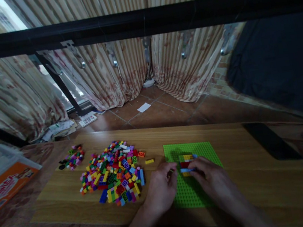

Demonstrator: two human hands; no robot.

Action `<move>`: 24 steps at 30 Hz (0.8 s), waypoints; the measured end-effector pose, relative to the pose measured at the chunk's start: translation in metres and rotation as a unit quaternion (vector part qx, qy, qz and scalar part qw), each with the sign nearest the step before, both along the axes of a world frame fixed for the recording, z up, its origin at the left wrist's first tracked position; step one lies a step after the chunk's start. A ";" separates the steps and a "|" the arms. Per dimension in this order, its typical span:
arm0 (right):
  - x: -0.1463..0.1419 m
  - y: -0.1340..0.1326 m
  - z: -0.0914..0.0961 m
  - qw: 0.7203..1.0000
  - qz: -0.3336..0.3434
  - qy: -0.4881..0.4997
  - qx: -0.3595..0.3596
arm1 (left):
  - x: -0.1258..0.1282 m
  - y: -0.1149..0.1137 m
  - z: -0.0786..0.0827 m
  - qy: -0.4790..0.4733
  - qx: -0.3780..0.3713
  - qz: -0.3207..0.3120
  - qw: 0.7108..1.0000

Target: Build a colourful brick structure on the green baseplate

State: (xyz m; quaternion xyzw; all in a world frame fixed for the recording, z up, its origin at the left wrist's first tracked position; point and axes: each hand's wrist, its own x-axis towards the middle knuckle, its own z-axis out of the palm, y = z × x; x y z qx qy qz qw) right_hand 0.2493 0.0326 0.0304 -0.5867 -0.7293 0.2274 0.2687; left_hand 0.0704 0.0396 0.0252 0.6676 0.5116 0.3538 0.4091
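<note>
On the table lies a green studded baseplate [180,192], with a small build of yellow, red and light blue toy bricks [184,164] on its upper middle. My right hand [215,178] reaches over the plate from the right, thumb and fingers closed at the right end of a light blue brick [187,169] in that build. My left hand [161,188] is beside the plate's left edge with its fingers curled together close to the build; whether anything is between the fingertips cannot be seen. Just left of the plate is a single yellow brick [149,161].
A large heap of mixed bricks [117,171] spreads left of my left hand, with an orange brick [141,154] at its edge. A smaller heap [72,157] lies farther left. A lidded orange-labelled tub [7,180] stands far left. A dark flat object [269,141] lies right.
</note>
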 end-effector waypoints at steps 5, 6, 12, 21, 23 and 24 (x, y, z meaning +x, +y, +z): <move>0.005 0.004 -0.008 0.999 -0.028 -0.021 0.008 | 0.008 0.000 -0.009 0.028 0.027 -0.008 0.999; 0.006 0.005 -0.010 0.999 -0.032 -0.021 0.008 | 0.009 0.001 -0.011 0.034 0.034 -0.009 0.999; 0.007 0.007 -0.015 0.999 -0.051 -0.008 0.014 | 0.012 0.002 -0.015 0.063 0.066 -0.026 0.995; 0.019 0.009 -0.001 0.990 -0.134 0.034 -0.022 | 0.015 0.003 -0.019 0.095 0.068 -0.016 0.993; 0.025 0.010 -0.001 0.985 -0.164 0.031 -0.031 | 0.017 0.004 -0.019 0.100 0.063 -0.012 0.993; 0.027 0.011 -0.002 0.983 -0.175 0.029 -0.040 | 0.019 0.005 -0.019 0.103 0.059 -0.008 0.993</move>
